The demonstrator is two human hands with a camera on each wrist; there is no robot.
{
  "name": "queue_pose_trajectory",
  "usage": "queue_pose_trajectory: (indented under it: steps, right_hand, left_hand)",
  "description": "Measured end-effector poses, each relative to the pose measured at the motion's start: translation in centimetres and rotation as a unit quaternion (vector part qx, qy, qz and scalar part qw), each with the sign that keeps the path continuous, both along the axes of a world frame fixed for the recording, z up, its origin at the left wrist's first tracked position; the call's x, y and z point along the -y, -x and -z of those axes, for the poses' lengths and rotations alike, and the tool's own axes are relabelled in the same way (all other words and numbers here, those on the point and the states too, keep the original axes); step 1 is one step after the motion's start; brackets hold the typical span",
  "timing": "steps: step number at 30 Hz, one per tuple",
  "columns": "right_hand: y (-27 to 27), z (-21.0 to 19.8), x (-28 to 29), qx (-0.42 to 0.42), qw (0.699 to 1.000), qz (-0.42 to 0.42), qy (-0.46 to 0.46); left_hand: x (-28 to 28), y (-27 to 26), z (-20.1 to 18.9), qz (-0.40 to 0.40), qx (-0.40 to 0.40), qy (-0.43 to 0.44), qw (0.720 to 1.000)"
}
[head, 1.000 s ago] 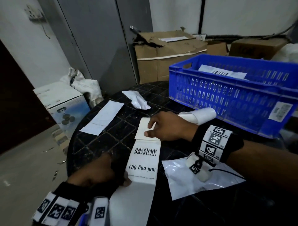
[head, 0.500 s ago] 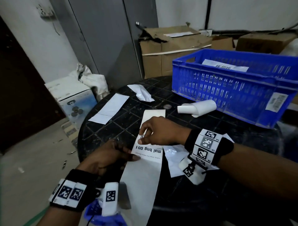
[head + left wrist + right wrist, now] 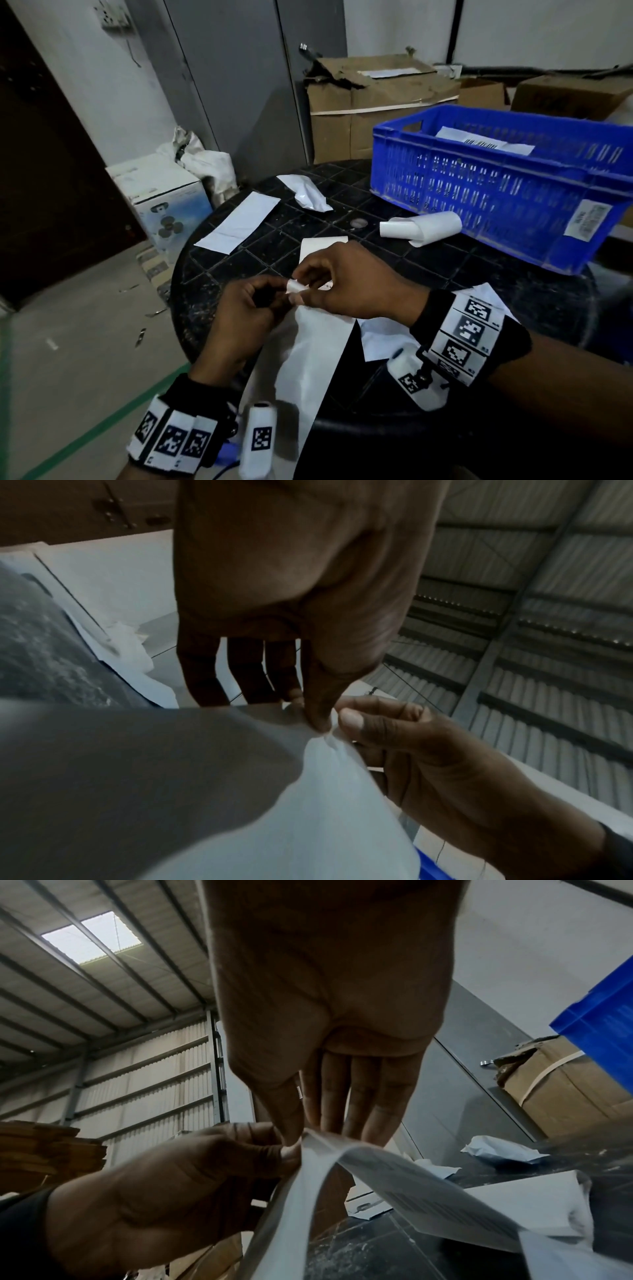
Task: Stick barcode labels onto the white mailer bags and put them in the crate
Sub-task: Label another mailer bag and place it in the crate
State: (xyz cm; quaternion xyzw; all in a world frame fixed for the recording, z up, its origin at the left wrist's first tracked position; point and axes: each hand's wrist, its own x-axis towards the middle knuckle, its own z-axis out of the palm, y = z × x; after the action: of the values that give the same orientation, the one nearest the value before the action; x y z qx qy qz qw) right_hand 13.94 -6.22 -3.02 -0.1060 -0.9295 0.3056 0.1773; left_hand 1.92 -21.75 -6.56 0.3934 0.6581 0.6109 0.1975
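A long white label strip (image 3: 308,349) lies on the black round table (image 3: 236,263) and hangs over its near edge. My left hand (image 3: 279,296) pinches the strip's backing (image 3: 291,1204). My right hand (image 3: 303,286) pinches the lifted corner of a barcode label (image 3: 428,1194), which curls away from the backing. Both sets of fingertips meet at that corner (image 3: 327,733). A white mailer bag (image 3: 380,339) lies flat under my right wrist. The blue crate (image 3: 479,198) stands at the back right with one labelled bag (image 3: 483,144) inside.
A rolled piece of white backing (image 3: 421,228) lies in front of the crate. Crumpled white plastic (image 3: 310,197) and a flat white strip (image 3: 239,222) lie on the far left of the table. Cardboard boxes (image 3: 376,99) stand behind, and a fan box (image 3: 164,198) sits on the floor at left.
My right hand slid from the label's far end toward me and met the left hand. The label's corner, flat before, is now lifted off the backing between the fingers.
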Motion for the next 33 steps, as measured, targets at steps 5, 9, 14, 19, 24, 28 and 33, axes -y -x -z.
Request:
queue_pose_trajectory:
  steps: [5, 9, 14, 19, 24, 28, 33]
  right_hand:
    - [0.0, 0.1, -0.1, -0.012, 0.999, 0.03, -0.012]
    - [0.1, 0.0, 0.1, -0.003, 0.999, 0.033, -0.031]
    - [0.7, 0.4, -0.1, -0.003, 0.998, 0.04, -0.046]
    - [1.1, 0.7, -0.5, 0.015, 0.999, 0.051, -0.004]
    - [2.1, 1.0, -1.0, 0.048, 0.994, 0.044, 0.093]
    - [2.5, 0.3, -1.1, 0.099, 0.963, 0.026, 0.248]
    - [2.8, 0.0, -1.7, 0.154, 0.933, -0.004, 0.324]
  left_hand:
    - [-0.3, -0.2, 0.3, -0.024, -0.079, 0.03, 0.996]
    - [-0.3, 0.1, 0.8, -0.027, -0.091, 0.04, 0.995]
    - [-0.8, 0.4, 1.1, -0.051, -0.079, 0.033, 0.995]
    - [-1.1, 0.4, 1.0, -0.044, -0.06, -0.007, 0.997]
    - [-1.2, 1.6, 2.1, -0.041, -0.054, 0.0, 0.998]
    - [-0.7, 2.1, 2.0, -0.019, -0.046, -0.009, 0.999]
    - [-0.3, 2.0, 1.4, -0.008, -0.006, -0.007, 1.0]
